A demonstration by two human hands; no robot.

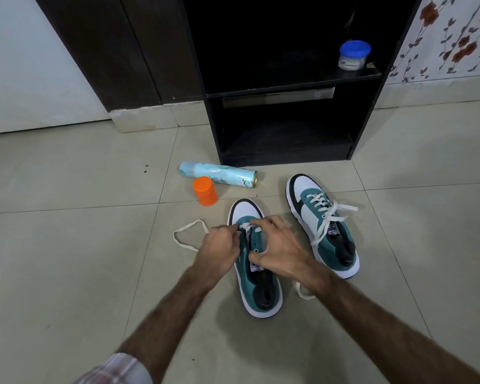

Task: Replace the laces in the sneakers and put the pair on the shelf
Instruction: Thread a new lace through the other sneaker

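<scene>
Two teal, white and black sneakers stand on the tiled floor. The right sneaker (pixel 323 225) is laced with a white lace tied across its top. The left sneaker (pixel 257 284) has a white lace (pixel 189 235) only through its front eyelets; one end loops out on the floor to the left, and the other end shows by my right wrist. My left hand (pixel 219 246) pinches the lace at the shoe's left eyelets. My right hand (pixel 277 245) is arched over the tongue, fingertips at the front eyelets, thumb on the tongue. The dark shelf unit (pixel 286 90) stands just behind.
A light blue spray can (pixel 219 174) lies on its side beside an orange-capped jar (pixel 205 191), left of the shelf's foot. A blue-lidded clear tub (pixel 354 55) sits on the middle shelf. A dark door frame and white door stand at left, floral wallpaper at right.
</scene>
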